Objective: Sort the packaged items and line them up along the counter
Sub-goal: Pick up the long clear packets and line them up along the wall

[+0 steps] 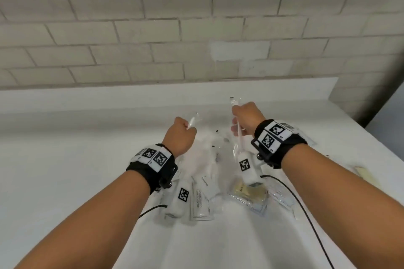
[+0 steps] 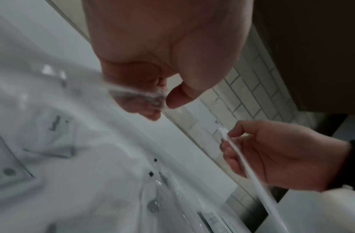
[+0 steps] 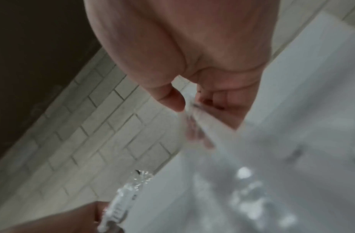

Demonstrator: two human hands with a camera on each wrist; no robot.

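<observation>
Both hands lifted above counter (image 1: 65, 159) pile: right hand (image 1: 248, 119) pinches wrapped toothbrush (image 1: 238, 135), long axis near-vertical; left hand (image 1: 179, 135) pinches clear-wrapped packet (image 1: 193, 120), both clear of the heap.

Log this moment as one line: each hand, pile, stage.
left hand: pinches clear packet | right hand: holds long wrapped item | pile: unsorted on counter | stage: picking, no row visible

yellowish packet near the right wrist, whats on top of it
A white tagged wrist-camera block overlaps the yellowish packet's far end, and clear wrappers cover its edges. What it holds is too blurred to read.
</observation>
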